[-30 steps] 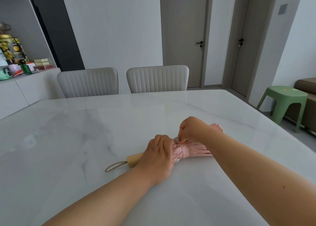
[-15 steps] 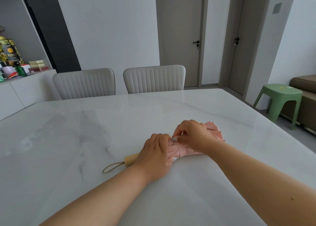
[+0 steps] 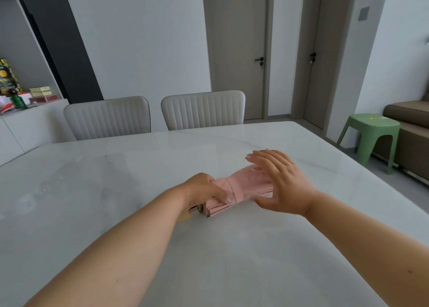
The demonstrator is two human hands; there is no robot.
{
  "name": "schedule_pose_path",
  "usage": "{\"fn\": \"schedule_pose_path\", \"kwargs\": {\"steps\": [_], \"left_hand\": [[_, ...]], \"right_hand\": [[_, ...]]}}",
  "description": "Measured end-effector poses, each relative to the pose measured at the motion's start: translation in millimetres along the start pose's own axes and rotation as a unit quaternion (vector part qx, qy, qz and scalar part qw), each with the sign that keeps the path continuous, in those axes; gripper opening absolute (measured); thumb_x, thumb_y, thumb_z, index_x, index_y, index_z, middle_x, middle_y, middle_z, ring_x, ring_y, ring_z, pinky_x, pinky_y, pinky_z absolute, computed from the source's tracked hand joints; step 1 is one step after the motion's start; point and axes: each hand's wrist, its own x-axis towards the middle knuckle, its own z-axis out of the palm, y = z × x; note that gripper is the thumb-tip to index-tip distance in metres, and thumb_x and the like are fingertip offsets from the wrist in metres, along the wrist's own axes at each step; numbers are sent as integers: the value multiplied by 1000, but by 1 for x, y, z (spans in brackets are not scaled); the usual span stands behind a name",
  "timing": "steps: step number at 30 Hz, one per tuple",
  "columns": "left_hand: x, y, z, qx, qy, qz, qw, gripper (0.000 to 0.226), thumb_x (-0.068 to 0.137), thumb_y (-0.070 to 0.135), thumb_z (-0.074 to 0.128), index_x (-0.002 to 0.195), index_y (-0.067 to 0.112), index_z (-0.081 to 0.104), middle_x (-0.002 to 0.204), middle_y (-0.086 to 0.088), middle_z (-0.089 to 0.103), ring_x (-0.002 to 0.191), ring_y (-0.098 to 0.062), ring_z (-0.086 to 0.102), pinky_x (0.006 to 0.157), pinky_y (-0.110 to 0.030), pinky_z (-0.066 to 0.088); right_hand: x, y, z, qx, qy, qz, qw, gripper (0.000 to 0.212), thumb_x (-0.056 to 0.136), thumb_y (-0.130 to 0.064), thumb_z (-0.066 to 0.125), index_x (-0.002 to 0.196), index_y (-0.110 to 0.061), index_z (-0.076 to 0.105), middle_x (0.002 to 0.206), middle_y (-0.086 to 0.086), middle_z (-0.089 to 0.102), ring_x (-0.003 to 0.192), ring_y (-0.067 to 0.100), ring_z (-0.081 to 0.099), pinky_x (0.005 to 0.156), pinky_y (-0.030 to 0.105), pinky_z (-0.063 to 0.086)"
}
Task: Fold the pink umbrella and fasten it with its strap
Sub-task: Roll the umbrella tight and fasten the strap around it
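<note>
A white marble-patterned bench [image 3: 116,190] fills the lower part of the view, in a room with pale walls and closed doors behind it. The pink umbrella [image 3: 243,186] lies on the bench near its middle, collapsed and rolled into a compact bundle, with its strap [image 3: 234,190] wrapped as a band around the canopy near the handle end. The left hand [image 3: 204,190] grips the handle end, fingers curled over the top and the thumb pressed on the fabric just beside the strap; the handle itself is mostly hidden under this hand. The right hand [image 3: 281,181] is spread, fingers straight, with the palm over the far half of the bundle; whether it touches the fabric cannot be told because of blur. Two grey chairs [image 3: 153,114] stand at the far edge, a green stool [image 3: 369,130] well apart to the right, and a shelf with tins and boxes [image 3: 23,93] to the left. Judged from this state, the fastening step appears complete or nearly so. The next move calls for confirming the strap closure holds, then releasing the bundle without loosening the folds.
</note>
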Motion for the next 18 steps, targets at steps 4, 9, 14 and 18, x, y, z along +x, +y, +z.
{"fn": "schedule_pose_path", "kwargs": {"steps": [4, 9, 14, 18], "left_hand": [[-17, 2, -18, -153, -149, -59, 975, 28, 58, 20, 68, 82, 5, 69, 64, -10, 67, 48, -18, 61, 44, -19, 45], [-22, 2, -20, -91, -131, -4, 987, 46, 51, 22, 79, 94, 7, 70, 82, -11, 70, 70, -22, 65, 64, -27, 49], [-34, 11, -23, 35, -43, 89, 994, 23, 63, 19, 80, 77, 15, 64, 70, -2, 64, 58, -14, 57, 53, -23, 44], [-42, 12, -26, 100, 14, 129, 986, 25, 60, 19, 75, 76, 11, 58, 66, -1, 57, 54, -17, 50, 48, -27, 40]], "right_hand": [[-11, 11, 12, -97, 4, -61, 993, 92, 67, -61, 72, 136, -4, 51, 140, 12, 54, 133, 28, 47, 114, 47, 29], [2, 12, 21, -174, -25, -79, 981, 73, 61, -26, 73, 130, -8, 57, 110, 11, 69, 100, 33, 66, 99, 49, 46], [25, 8, 1, -156, -143, -12, 977, 65, 60, -25, 65, 124, -23, 55, 94, -2, 69, 85, 26, 66, 79, 35, 51], [36, 8, -15, -65, -216, 53, 973, 63, 62, -25, 66, 122, -35, 49, 97, -8, 66, 88, 20, 62, 70, 30, 50]]}}
